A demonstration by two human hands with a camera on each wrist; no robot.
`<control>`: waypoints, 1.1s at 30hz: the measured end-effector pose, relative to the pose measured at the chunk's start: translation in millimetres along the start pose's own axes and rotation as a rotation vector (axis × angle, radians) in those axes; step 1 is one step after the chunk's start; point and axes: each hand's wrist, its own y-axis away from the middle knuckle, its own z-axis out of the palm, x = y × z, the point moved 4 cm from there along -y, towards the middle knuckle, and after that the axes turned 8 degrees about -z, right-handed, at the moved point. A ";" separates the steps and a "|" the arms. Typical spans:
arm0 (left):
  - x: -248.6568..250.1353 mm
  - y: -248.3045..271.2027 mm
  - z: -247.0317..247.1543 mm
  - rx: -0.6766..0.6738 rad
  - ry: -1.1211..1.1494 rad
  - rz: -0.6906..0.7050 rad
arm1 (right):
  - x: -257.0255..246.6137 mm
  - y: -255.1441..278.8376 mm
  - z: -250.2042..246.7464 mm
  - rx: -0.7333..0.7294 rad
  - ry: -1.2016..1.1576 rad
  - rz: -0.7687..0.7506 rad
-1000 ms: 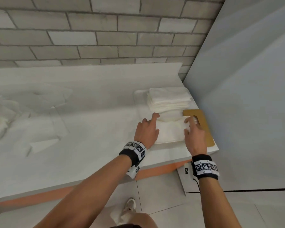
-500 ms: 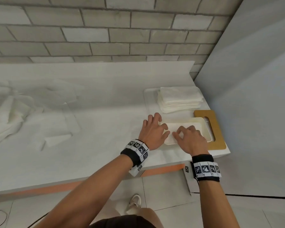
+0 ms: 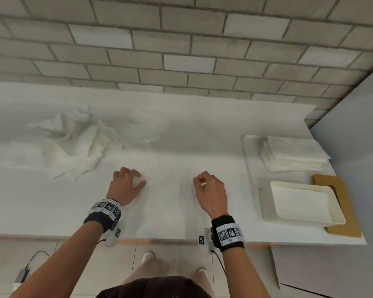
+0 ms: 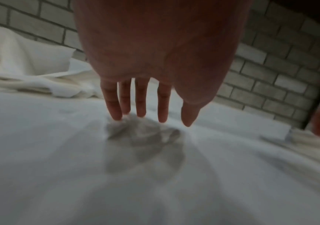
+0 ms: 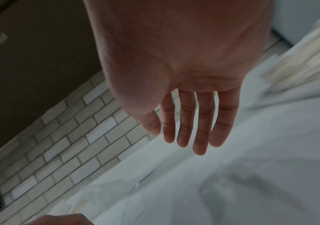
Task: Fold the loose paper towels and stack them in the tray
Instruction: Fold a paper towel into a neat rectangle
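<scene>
— Neither grip has hold of anything, correct?
— Correct. From the head camera, the left hand [image 3: 125, 186] and right hand [image 3: 210, 190] hang over the white tabletop [image 3: 181, 130] with loosely bent fingers, holding nothing.
— Where are the towels?
— A heap of loose paper towels [image 3: 73, 147] lies far left, well apart from both hands. A folded stack [image 3: 293, 153] sits on a white board [image 3: 251, 158] at the right, and just in front of it the cream tray [image 3: 306, 203] rests on a brown board [image 3: 342, 190]. Whether a towel lies in that tray, I cannot tell.
— And the left wrist view?
— The fingers [image 4: 141, 97] reach down straight, spread, above their shadow; the crumpled towels sit behind, left.
— The right wrist?
— Its fingers [image 5: 186, 120] hang straight and relaxed, clear of the surface. That picture is blurred.
</scene>
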 end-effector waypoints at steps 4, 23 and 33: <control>-17.3 14.8 19.2 -0.003 0.014 0.186 | -52.4 -40.7 73.4 -0.075 0.049 0.034; -53.6 -33.3 -13.4 -0.236 0.349 -0.061 | -62.2 -51.2 129.5 -0.005 -0.276 0.152; -4.2 -36.8 -54.7 -0.123 0.714 0.035 | -113.0 -23.8 60.3 0.057 -0.357 -0.189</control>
